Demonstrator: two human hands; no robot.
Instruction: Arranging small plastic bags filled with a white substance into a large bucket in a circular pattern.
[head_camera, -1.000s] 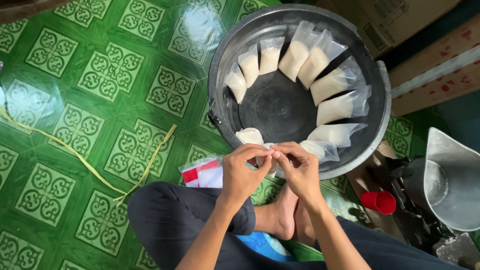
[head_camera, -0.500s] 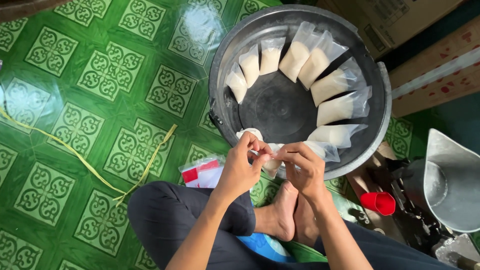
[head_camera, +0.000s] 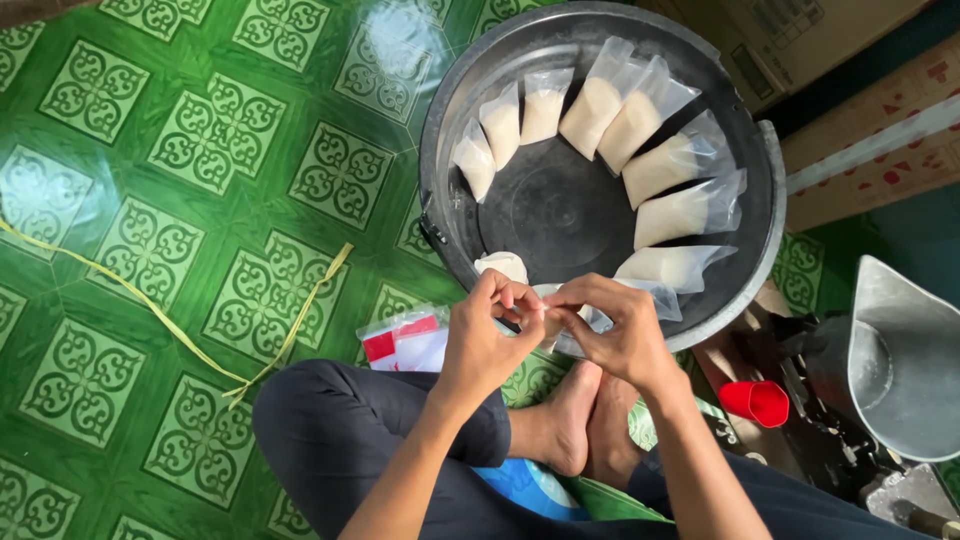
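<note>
Left hand (head_camera: 485, 335) and right hand (head_camera: 612, 328) pinch a small bag (head_camera: 545, 300), mostly hidden by fingers.

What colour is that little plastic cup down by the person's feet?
The small plastic cup is bright red, seen in the head view.

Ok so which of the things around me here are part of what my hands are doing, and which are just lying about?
In use:
- left hand and right hand, both pinching the small clear bag between them
- filled white bags lined inside the dark basin

Lying about:
- yellow strap on the green floor
- red cup
- metal jug
- cardboard boxes
- red-and-white packet
</note>
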